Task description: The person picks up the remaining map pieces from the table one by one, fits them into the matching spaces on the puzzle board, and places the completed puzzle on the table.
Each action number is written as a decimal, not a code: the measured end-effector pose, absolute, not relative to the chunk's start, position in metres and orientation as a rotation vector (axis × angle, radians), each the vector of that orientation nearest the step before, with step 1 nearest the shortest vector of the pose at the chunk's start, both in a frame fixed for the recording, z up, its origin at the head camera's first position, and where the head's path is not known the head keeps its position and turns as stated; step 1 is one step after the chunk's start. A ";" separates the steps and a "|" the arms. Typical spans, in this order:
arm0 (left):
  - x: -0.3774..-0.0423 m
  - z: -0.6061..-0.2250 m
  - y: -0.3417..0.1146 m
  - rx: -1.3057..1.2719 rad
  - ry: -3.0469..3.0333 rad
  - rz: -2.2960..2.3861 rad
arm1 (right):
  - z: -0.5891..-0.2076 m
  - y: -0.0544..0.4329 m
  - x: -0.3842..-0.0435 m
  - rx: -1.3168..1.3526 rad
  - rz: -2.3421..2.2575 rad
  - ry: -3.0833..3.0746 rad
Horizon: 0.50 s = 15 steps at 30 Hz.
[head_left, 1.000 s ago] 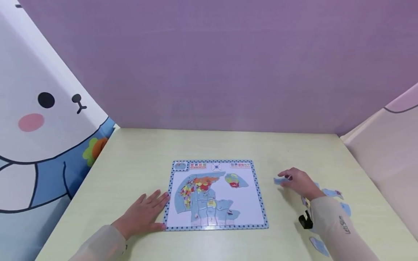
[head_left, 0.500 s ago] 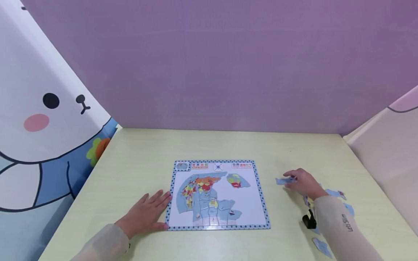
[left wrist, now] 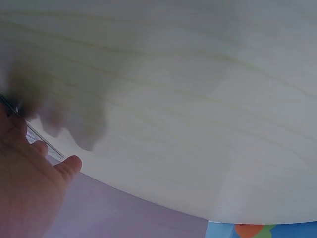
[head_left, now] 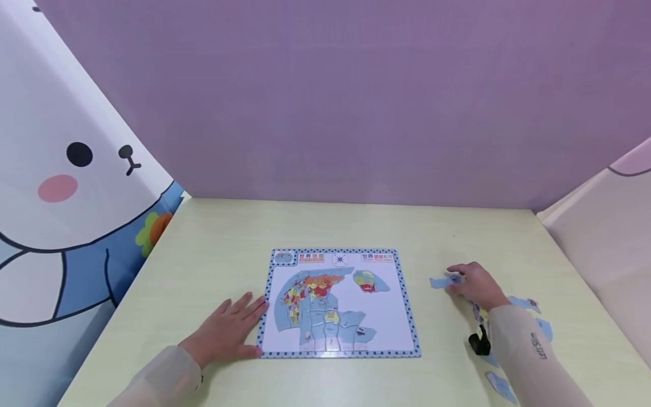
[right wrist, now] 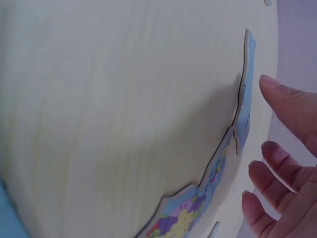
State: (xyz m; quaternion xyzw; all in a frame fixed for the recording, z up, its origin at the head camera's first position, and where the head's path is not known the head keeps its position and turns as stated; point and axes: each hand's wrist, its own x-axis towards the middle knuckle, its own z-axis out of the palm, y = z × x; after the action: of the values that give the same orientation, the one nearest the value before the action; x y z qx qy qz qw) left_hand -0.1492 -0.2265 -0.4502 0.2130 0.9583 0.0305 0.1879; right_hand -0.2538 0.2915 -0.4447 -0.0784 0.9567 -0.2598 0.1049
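A world-map puzzle board (head_left: 407, 316) with a blue dotted border lies on the table, partly filled with pieces. My left hand (head_left: 226, 330) rests with spread fingers along the board's left edge. In the left wrist view, fingers of that hand (left wrist: 27, 183) lie at the board's edge. To the right of the board, my right hand (head_left: 473, 285) hovers over a long blue puzzle piece (head_left: 439, 282), its thumb and index finger apart. The right wrist view shows the fingers loosely bent beside the blue piece (right wrist: 246, 94), and a multicoloured piece (right wrist: 183, 210) adjoins it.
More loose puzzle pieces lie around the right forearm, among them a blue one (head_left: 525, 303) beyond it and another (head_left: 500, 388) nearer the front. A black device (head_left: 480, 343) sits at the right wrist. A purple partition (head_left: 356, 113) stands behind the table (head_left: 229, 226).
My right hand has drawn back slightly to the right, and more of the long blue piece shows. The left hand stays at the board's edge.
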 end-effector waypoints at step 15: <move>-0.151 -0.452 -0.228 0.619 2.705 0.073 | -0.447 0.292 -0.257 -0.138 -0.734 2.782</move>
State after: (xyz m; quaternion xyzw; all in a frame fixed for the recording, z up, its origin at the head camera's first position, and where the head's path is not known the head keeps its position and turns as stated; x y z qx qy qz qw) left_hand -0.1514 -0.2280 -0.4523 0.2194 0.9582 0.0259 0.1818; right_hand -0.2570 0.2915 -0.4469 -0.0474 0.9576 -0.2525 0.1303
